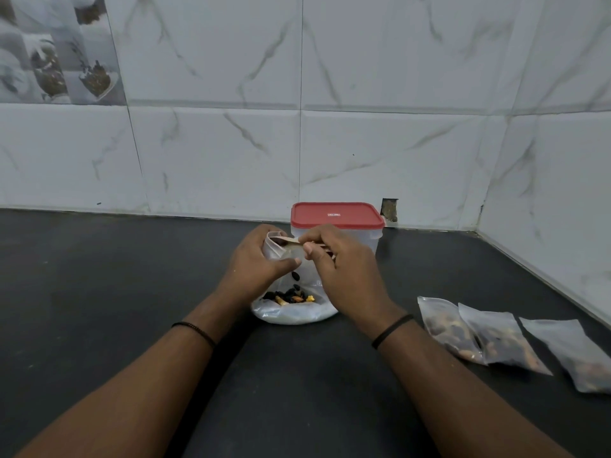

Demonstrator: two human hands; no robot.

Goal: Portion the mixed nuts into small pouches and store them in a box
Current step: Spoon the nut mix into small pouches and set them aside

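My left hand [256,259] grips a small clear pouch [276,251] by its open mouth, above a large clear bag [294,312] that lies on the black counter. My right hand [334,262] pinches the handle of a small wooden spoon [287,240] whose tip reaches into the pouch's mouth. Mixed nuts and dark raisins [291,297] sit in the large bag, and one dark piece hangs just below my left thumb. A clear box with a red lid [337,214] stands shut right behind my hands.
Three filled pouches [496,338] lie side by side on the counter [132,276] to the right. A marbled tile wall [297,127] runs along the back and turns a corner along the right side.
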